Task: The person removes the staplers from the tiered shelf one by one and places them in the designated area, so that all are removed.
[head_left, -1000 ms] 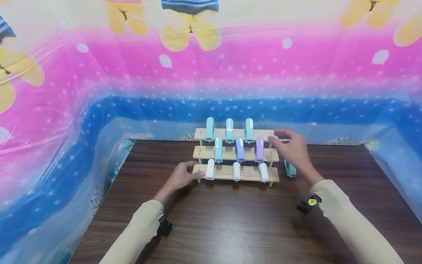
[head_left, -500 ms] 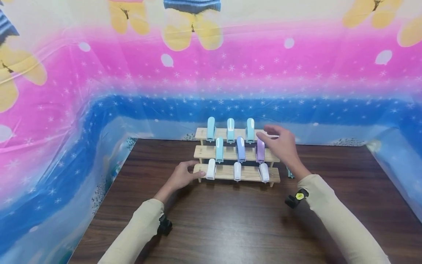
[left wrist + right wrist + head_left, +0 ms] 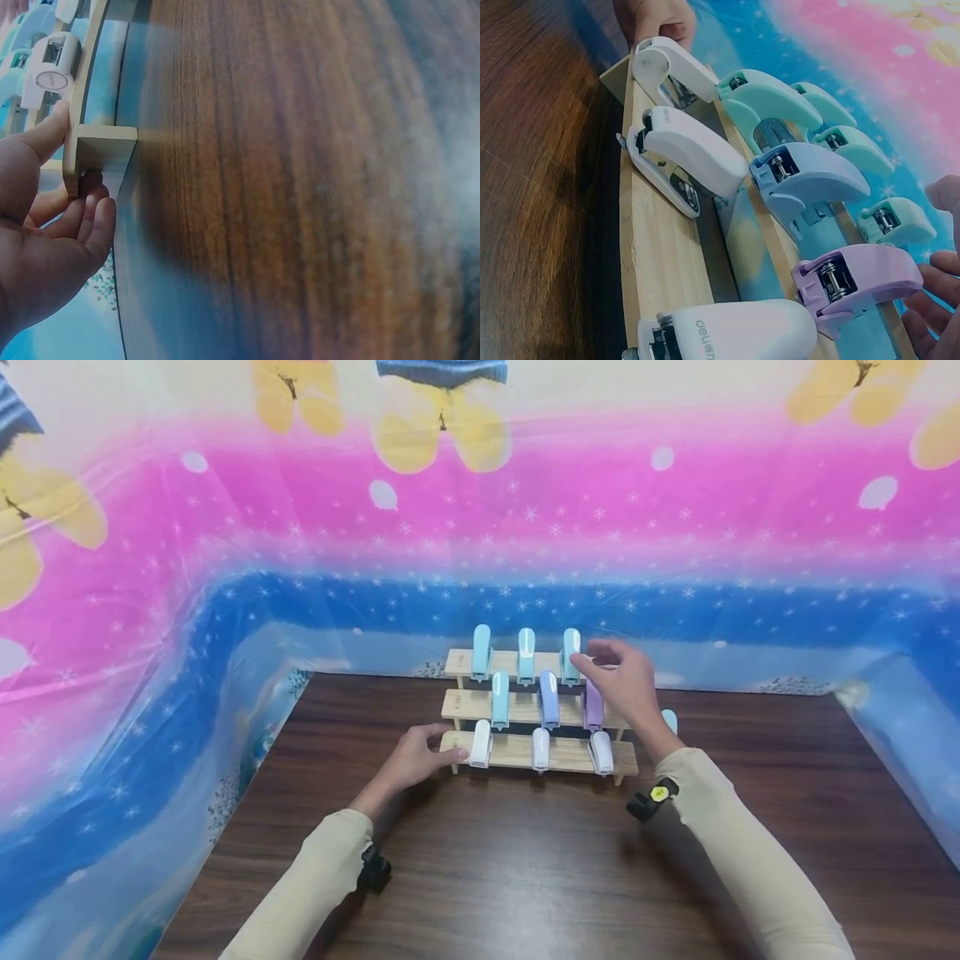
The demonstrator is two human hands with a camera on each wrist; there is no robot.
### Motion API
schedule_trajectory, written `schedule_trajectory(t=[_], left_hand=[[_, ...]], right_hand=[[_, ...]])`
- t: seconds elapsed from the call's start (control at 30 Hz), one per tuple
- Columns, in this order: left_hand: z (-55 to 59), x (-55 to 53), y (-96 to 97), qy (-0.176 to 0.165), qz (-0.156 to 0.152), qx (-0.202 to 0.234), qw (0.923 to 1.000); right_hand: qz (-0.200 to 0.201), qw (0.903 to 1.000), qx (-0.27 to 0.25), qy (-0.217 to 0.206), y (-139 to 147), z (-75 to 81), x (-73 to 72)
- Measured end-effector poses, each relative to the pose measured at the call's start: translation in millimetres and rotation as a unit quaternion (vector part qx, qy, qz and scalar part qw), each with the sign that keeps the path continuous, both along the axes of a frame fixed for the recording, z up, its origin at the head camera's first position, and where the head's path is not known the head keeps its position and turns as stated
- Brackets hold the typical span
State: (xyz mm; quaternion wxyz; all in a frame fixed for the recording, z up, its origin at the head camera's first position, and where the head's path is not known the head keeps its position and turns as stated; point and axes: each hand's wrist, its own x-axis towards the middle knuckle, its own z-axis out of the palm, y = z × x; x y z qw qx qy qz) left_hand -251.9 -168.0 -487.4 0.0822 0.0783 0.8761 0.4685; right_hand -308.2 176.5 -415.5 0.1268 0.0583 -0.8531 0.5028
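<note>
My left hand (image 3: 411,760) pinches the left end of a three-step wooden rack (image 3: 513,748) at its lowest step; in the left wrist view the thumb lies on top of the board, fingers beneath. My right hand (image 3: 626,683) is at the right end of the top step, fingers parted, fingertips right at a teal stapler (image 3: 571,647). In the right wrist view a purple stapler (image 3: 874,276) stands close by those fingers. Beside it on the middle step are a blue stapler (image 3: 549,697) and a teal one. White staplers (image 3: 540,749) line the lowest step.
Two more teal staplers (image 3: 482,647) stand further left on the top step. Another teal stapler (image 3: 670,720) is on the dark wooden table (image 3: 480,860), partly behind the right forearm. A patterned cloth (image 3: 375,602) hangs behind the table.
My right hand has moved left from the rack's right end to the rightmost teal stapler on the top step, its forearm passing across the stapler on the table. The left hand holds still.
</note>
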Motion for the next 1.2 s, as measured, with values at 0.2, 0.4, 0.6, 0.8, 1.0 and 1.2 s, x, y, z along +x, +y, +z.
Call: schedule_trajectory(t=[0.2, 0.4, 0.6, 0.8, 1.0, 1.2], left_hand=[[0.0, 0.1, 0.2, 0.0, -0.003, 0.0, 1.0], [-1.0, 1.2, 0.8, -0.002, 0.001, -0.009, 1.0], [-4.1, 2.1, -0.5, -0.007, -0.002, -0.002, 1.0], [-3.6, 0.5, -0.4, 0.0, -0.001, -0.007, 1.0], [0.0, -1.1, -0.1, -0.001, -0.001, -0.012, 0.9999], [2.9, -1.6, -0.6, 0.001, -0.003, -0.011, 0.9999]], right_hand=[[0.005, 0.9999, -0.001, -0.011, -1, -0.9, -1.1], [0.022, 0.9992, 0.002, -0.033, -2, -3.6, -0.8], [0.016, 0.9987, 0.021, -0.043, -7, -5.5, 0.7], [0.005, 0.9981, 0.044, -0.042, -9, -3.3, -1.9], [0.003, 0.998, 0.056, -0.029, -10, 0.6, -3.1], [-0.001, 0.9984, 0.053, -0.021, -11, 4.6, -3.7]])
